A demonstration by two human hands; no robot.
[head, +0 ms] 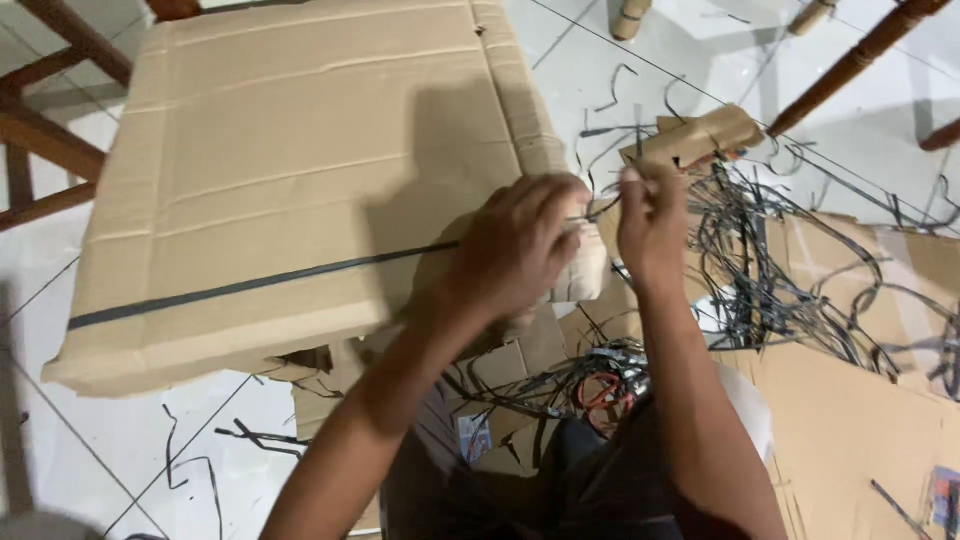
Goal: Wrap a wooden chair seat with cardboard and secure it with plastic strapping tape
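Note:
A big flattened cardboard sheet (300, 170) lies in front of me, with a long dark strip (250, 283) running across it from the left edge toward my hands. My left hand (515, 250) rests on the sheet's right edge, fingers curled and pinching the strip's end. My right hand (650, 215) is just to its right, fingertips pinched on the same thin dark strip between the two hands. A small folded cardboard piece (700, 135) lies just beyond my right hand.
A tangle of thin dark strips (770, 260) covers the floor at right, over more cardboard pieces (850, 420). Red-and-black wires (600, 385) lie near my lap. Wooden chair legs (850, 65) stand at top right, a wooden frame (40, 130) at left. White tiled floor (120, 440).

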